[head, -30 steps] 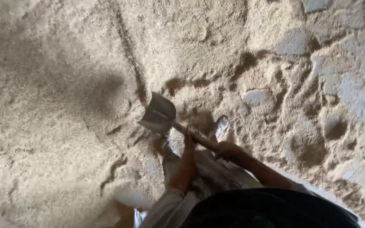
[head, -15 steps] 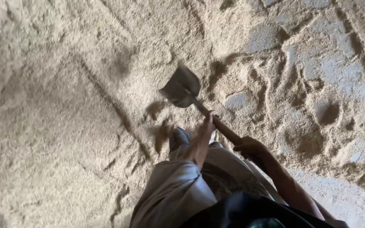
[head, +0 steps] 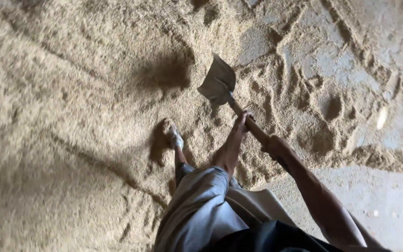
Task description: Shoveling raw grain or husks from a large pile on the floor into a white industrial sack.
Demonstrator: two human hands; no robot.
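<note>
A person stands ankle-deep at the edge of a broad heap of pale, grainy material [head: 71, 116], working it with a short shovel [head: 218, 86]. Both hands are wrapped tight around the wooden handle [head: 253, 128]: the left hand [head: 241, 120] grips it near the metal blade, the right hand [head: 276, 147] lower down toward the end. The blade is lifted clear of the heap, tilted and turned on edge, and appears to carry nothing; a dark blurred patch on the heap just to the left of it may be its shadow or loose material in the air, and the picture does not settle which. One foot in a light shoe [head: 175, 138] is planted in the loose stuff, near the blade.

To the right, the grey floor [head: 388, 205] shows through in patches where the layer is thin and scored with scrape marks and footprints, which suggests that side has largely been cleared. A ragged ridge [head: 369, 156] is left along the bare floor, so there looks to be more to move onto the main heap, which fills the left half of the view.
</note>
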